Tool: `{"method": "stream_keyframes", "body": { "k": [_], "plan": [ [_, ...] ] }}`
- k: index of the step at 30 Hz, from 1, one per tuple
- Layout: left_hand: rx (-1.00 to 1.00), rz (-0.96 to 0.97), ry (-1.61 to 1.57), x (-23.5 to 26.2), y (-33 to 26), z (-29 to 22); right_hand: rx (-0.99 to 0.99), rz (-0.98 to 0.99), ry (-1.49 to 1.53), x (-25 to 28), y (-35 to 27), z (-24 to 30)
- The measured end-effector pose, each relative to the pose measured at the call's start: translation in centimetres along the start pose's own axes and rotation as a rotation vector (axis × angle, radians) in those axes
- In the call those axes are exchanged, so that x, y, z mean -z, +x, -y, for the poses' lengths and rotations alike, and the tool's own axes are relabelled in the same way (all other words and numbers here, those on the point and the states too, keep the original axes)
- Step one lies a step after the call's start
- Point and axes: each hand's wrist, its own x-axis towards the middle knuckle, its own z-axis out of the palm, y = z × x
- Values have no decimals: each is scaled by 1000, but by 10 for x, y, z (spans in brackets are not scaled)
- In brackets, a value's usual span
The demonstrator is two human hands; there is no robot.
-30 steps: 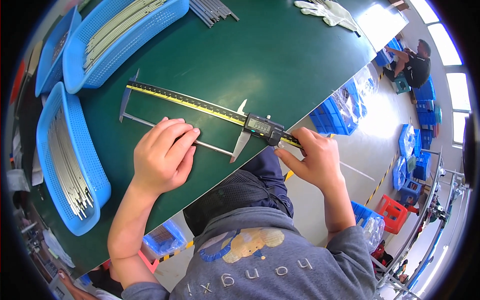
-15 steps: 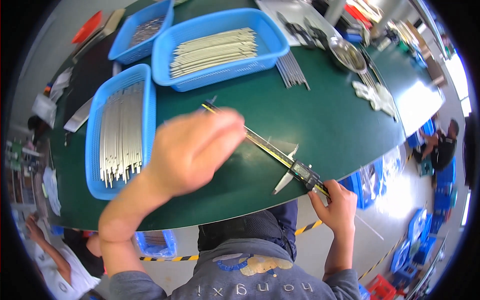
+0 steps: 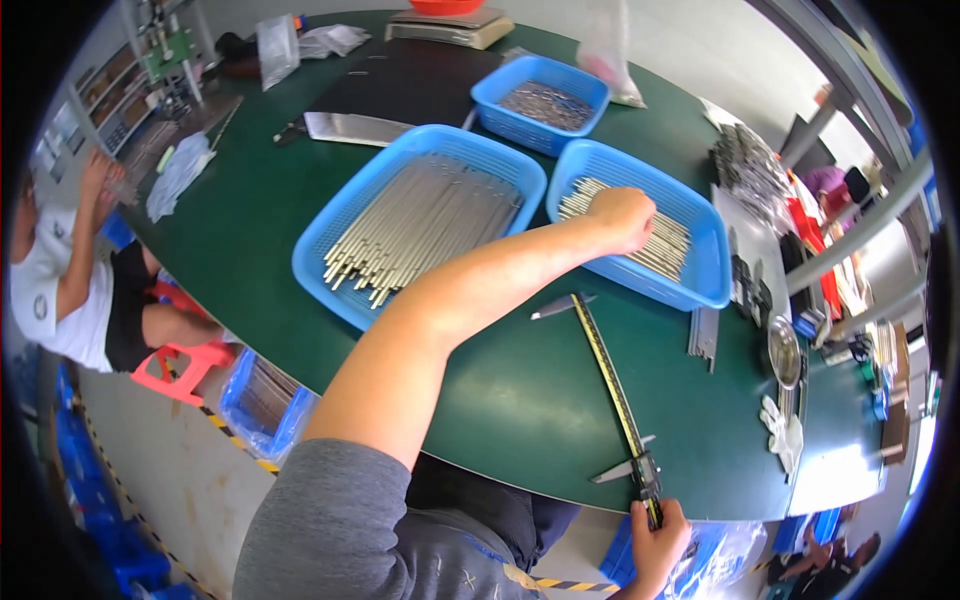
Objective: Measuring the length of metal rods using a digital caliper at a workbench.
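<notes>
My left hand [image 3: 622, 220] is in the blue basket [image 3: 712, 262] on the right, on top of the thin metal rods [image 3: 662, 250] lying there. Its fingers are curled down and closed, and whatever they hold is hidden beneath the hand. At the table's near edge my right hand [image 3: 660, 548] grips the end of a long digital caliper [image 3: 612, 385], by the display. The caliper lies across the green table, its beam pointing away from me. Left of my reaching arm, a second blue basket [image 3: 312, 262] holds many longer metal rods [image 3: 415, 225].
Behind stands a smaller blue basket [image 3: 482, 100] of small metal parts. Several rods [image 3: 703, 335], pliers-like tools [image 3: 745, 285], a metal bowl [image 3: 783, 350] and a white glove [image 3: 782, 435] lie to the right. A co-worker [image 3: 65, 270] sits at the left.
My left hand has moved from above the caliper's beam into the right basket. The view has turned left, and the caliper now points more straight away from me. My right hand keeps its grip.
</notes>
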Motion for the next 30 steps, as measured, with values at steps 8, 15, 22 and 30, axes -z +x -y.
{"method": "stream_keyframes", "body": {
  "k": [8,15,22,30],
  "plan": [
    [661,96,666,148,-110,66,-29,33,-3,5,3,4],
    [611,22,805,142,-143,94,-76,36,39,4,1,2],
    [-203,-488,289,123,-144,10,-53,60,-32,5,2,9],
    [-1069,-307,26,6,-207,-83,-108,60,-39,11,-12,12]
  ]
}}
